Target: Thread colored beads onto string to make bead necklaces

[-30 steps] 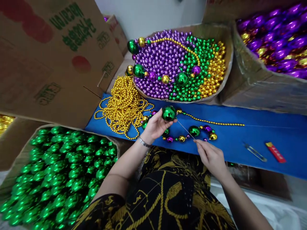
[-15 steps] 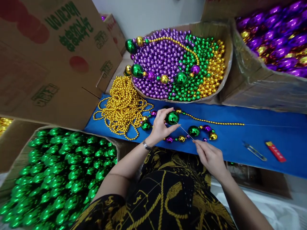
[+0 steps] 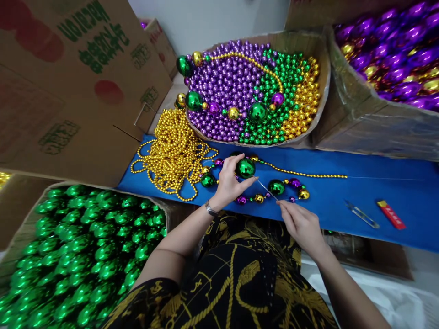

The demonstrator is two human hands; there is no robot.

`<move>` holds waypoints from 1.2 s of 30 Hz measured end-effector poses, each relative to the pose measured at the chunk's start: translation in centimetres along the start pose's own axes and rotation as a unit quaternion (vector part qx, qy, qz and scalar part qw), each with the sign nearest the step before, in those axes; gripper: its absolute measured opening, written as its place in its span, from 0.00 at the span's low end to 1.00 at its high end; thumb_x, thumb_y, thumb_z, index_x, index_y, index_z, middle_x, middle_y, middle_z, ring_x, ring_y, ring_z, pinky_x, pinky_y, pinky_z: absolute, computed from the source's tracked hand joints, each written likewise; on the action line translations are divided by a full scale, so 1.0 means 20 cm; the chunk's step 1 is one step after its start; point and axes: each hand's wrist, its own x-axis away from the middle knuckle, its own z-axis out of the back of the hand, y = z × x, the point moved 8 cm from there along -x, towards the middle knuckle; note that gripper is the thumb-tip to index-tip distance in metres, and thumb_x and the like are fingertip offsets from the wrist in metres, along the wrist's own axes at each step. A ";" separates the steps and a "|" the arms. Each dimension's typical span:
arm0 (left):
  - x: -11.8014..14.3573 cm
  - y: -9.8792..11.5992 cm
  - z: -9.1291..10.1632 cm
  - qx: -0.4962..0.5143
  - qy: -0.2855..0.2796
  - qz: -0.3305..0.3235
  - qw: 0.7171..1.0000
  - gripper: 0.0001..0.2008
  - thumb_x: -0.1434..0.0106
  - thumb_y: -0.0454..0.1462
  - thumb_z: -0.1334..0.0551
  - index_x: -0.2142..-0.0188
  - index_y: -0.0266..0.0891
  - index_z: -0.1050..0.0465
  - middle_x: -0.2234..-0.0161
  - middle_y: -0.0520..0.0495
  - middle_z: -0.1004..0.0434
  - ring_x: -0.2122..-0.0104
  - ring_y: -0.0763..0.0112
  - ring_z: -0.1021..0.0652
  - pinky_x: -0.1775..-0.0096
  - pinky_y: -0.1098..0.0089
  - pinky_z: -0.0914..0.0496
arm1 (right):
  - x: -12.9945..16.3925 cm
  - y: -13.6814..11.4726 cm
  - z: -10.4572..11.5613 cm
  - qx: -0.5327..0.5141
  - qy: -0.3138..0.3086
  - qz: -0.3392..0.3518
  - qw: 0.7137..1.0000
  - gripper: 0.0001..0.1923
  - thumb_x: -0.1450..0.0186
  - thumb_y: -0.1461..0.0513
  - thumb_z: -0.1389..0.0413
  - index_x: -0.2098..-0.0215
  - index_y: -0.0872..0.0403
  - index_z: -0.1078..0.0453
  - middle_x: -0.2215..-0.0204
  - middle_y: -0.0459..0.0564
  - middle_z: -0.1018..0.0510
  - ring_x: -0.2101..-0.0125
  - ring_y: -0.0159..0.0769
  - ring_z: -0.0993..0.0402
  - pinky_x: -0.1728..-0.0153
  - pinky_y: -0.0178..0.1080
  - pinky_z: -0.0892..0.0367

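My left hand [image 3: 229,183] holds a large shiny green ball bead [image 3: 245,168] over the blue board [image 3: 343,201]. My right hand [image 3: 302,226] pinches a thin needle [image 3: 265,187] whose tip points into that bead. A partly strung chain of green, purple and gold beads [image 3: 277,189] lies on the board between my hands. A thin gold bead strand [image 3: 308,175] trails off to the right from it.
A heap of gold bead strands [image 3: 174,153] lies at the board's left end. Behind is a tray of small purple, green and gold beads [image 3: 254,91]. A box of green balls [image 3: 85,246] sits at the left, purple balls [image 3: 394,50] at the right. Snips [image 3: 361,214] and a red lighter [image 3: 391,214] lie on the right.
My left hand brought the green ball down and slightly right, onto the needle tip. My right hand has hardly moved.
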 end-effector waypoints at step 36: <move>-0.47 0.15 -0.25 -0.004 -0.096 -0.113 0.989 0.09 0.33 0.35 0.42 0.56 0.37 0.26 0.59 0.43 0.20 0.59 0.67 0.22 0.54 0.63 0.28 | 0.05 0.19 0.02 -0.046 0.039 -0.161 0.985 0.10 0.28 0.60 0.55 0.62 0.52 0.34 0.73 0.48 0.24 0.75 0.35 0.26 0.71 0.35 0.33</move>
